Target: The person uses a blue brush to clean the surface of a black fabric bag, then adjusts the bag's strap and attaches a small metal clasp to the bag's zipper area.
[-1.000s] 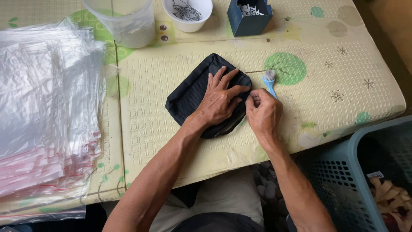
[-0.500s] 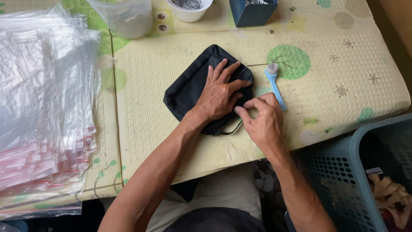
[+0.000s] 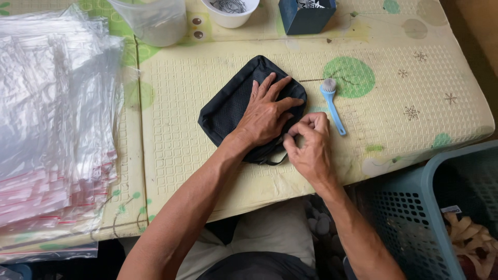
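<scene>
A black mesh fabric pouch lies flat on a pale yellow padded mat. My left hand presses flat on top of it with fingers spread. My right hand sits at the pouch's near right edge, fingertips pinched together on that edge or its thin black cord. A small blue brush with white bristles lies on the mat just right of my right hand.
A thick stack of clear plastic zip bags fills the left side. A clear plastic container, a white bowl and a dark blue box stand along the far edge. A teal plastic basket stands at lower right.
My right hand has slid toward me along the pouch's right edge, away from the brush. My left hand stays pressed on the pouch. The view has shifted slightly.
</scene>
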